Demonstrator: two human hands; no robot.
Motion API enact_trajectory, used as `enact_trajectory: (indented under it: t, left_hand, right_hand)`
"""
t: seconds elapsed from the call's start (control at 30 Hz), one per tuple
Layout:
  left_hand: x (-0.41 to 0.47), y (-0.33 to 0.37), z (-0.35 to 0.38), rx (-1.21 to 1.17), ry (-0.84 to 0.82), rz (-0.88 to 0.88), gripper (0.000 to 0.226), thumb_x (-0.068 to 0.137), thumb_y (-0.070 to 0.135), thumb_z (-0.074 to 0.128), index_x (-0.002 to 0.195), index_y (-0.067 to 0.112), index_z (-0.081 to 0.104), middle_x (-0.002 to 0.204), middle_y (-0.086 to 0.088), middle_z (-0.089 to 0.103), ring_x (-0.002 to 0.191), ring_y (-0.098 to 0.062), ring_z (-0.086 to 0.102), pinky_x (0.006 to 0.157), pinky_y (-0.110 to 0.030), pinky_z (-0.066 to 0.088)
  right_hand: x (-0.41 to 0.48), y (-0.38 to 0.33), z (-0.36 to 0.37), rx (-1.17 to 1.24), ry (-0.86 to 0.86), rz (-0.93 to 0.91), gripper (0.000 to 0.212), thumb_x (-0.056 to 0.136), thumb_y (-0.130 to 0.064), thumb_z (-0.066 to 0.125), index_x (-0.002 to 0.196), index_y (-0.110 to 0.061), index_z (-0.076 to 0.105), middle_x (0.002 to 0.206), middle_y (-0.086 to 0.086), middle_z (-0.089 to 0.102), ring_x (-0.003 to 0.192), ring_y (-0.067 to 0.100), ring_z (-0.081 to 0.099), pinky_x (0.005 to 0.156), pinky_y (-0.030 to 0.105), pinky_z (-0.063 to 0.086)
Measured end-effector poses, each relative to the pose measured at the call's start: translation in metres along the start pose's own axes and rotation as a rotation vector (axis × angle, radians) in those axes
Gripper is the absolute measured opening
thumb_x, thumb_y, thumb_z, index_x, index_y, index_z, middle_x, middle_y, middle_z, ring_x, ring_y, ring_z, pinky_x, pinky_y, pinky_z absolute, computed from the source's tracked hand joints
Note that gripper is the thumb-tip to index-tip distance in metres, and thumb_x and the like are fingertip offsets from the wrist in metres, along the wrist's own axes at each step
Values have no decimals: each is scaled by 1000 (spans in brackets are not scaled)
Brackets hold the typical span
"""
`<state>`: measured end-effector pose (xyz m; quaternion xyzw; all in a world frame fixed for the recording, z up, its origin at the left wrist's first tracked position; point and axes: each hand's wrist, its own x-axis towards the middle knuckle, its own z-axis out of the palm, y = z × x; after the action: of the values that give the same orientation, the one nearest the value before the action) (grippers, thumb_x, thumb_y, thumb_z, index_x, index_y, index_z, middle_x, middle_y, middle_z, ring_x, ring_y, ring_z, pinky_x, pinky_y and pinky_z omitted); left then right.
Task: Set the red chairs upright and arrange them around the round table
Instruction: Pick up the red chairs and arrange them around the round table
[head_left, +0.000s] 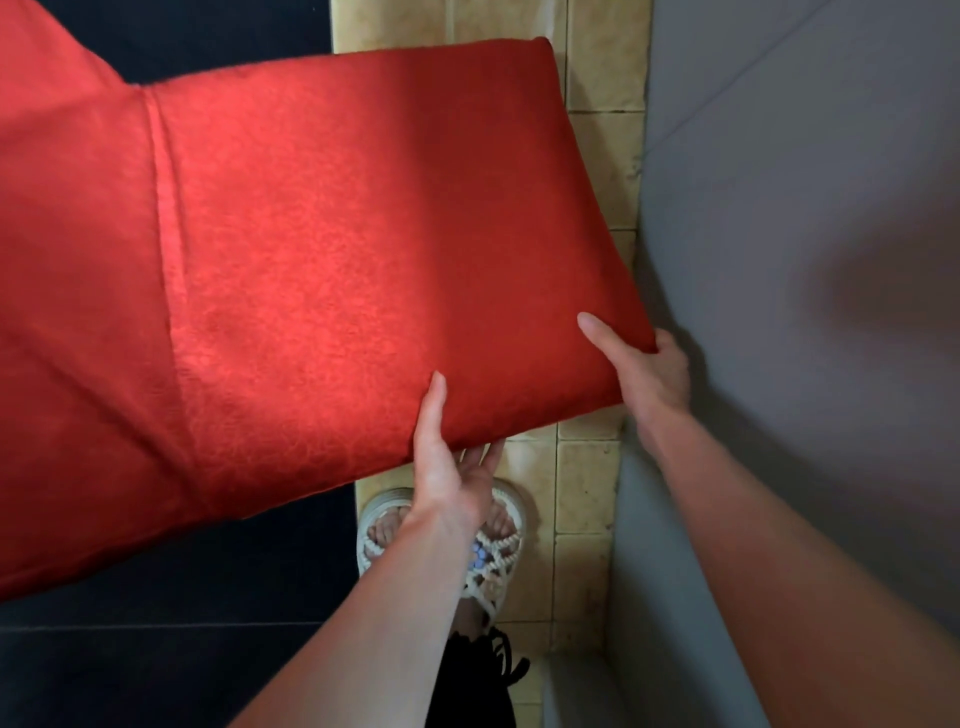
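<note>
One red chair (322, 249) held in two grips, left hand (449, 467) and right hand (652, 374), above one sandalled foot (493, 540).

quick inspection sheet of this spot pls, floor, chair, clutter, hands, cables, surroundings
surface: yellowish tiled floor, with a dark floor area to the left
job's things: one red chair in a shiny fabric cover, tilted and held at its near edge; legs not visible; round table not in view
clutter: nothing seen
hands: left hand grips the chair's lower edge, thumb on top and fingers underneath; right hand grips the near right corner
cables: nothing seen
surroundings: grey wall close on the right; the person's sandalled feet on the tiles below the chair
</note>
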<state>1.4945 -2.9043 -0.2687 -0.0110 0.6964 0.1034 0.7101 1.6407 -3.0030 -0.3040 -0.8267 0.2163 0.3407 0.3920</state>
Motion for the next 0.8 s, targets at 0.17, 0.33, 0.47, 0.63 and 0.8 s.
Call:
enact_trajectory:
  t: [0.17,0.33,0.47,0.63,0.8]
  left_hand:
    - [11,-4,-7,-14,-10,-16,74,62,41,85,125,22,52,123,-11,57,108,-23,61,90,-38,53]
    - [18,-6,-13,-17,-24,-23,74,63,40,84,126,21,51,123,-11,58,108,-24,62,84,-36,55]
    - [19,-5,-18,-18,-35,-16,79,61,39,86,128,22,49,125,-11,58,109,-24,62,87,-37,55]
    - [15,1,-25,-20,-24,-19,92,55,39,89,134,20,46,125,-14,59,109,-27,63,85,-38,57]
    - [5,7,-24,-24,-42,-18,92,55,40,89,134,19,47,124,-14,60,110,-27,63,88,-38,56]
  right_hand:
    - [21,-6,-6,-144,-114,64,88,52,-67,83,122,-18,64,111,-1,70,100,17,66,96,33,51]
    - [31,-9,-3,-175,-152,80,88,48,-69,82,116,-14,69,81,-12,65,78,6,65,74,22,48]
    - [26,0,1,-165,-93,62,80,42,-71,82,98,-15,70,75,-14,65,79,9,67,75,24,49]
    - [17,4,3,-143,-90,63,73,29,-77,80,77,-24,66,78,-12,69,79,9,69,75,25,53]
    - [6,-8,1,-137,-67,25,68,32,-75,80,74,-24,64,78,-12,68,78,8,69,74,24,53]
